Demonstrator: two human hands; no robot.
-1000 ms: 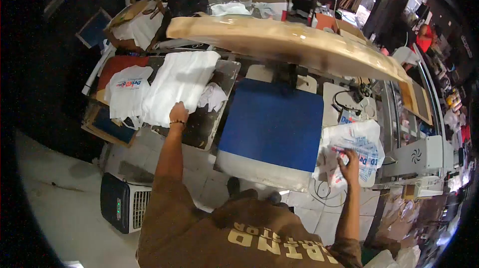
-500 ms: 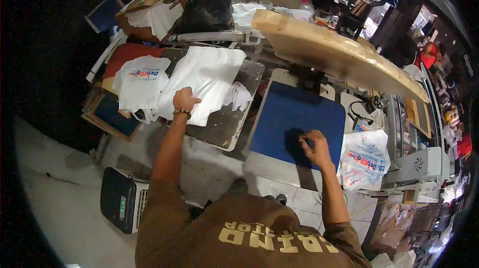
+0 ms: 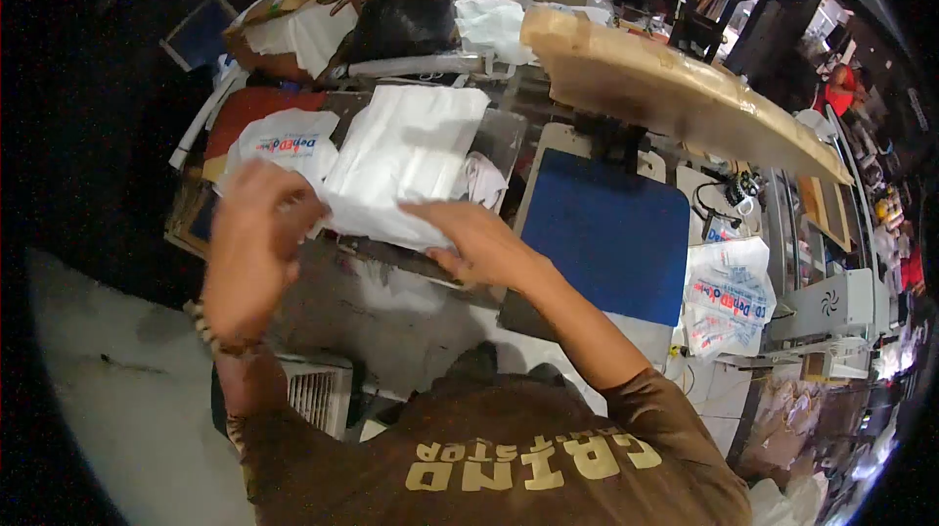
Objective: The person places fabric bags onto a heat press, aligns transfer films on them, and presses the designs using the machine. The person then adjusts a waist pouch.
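A stack of white fabric bags lies on the dark left board. My right hand is at the stack's lower right corner, its fingers stretched over the white fabric and the thumb apart from them. My left hand, with a beaded bracelet, is raised close to the camera, left of the stack. It is smeared by motion, and whether it holds anything cannot be made out. Partly behind it lies a white printed bag. On my right, the blue pad of the press shows bare.
Over the pad's far side hangs a brown-wrapped press plate. Several printed bags lie right of the pad. A black plastic bag and a cardboard box stand behind. A person in red is far right.
My right hand has moved left from the blue pad to the white stack. My left hand has come off the stack, moving left and towards the camera. The stack's lower edge looks straighter.
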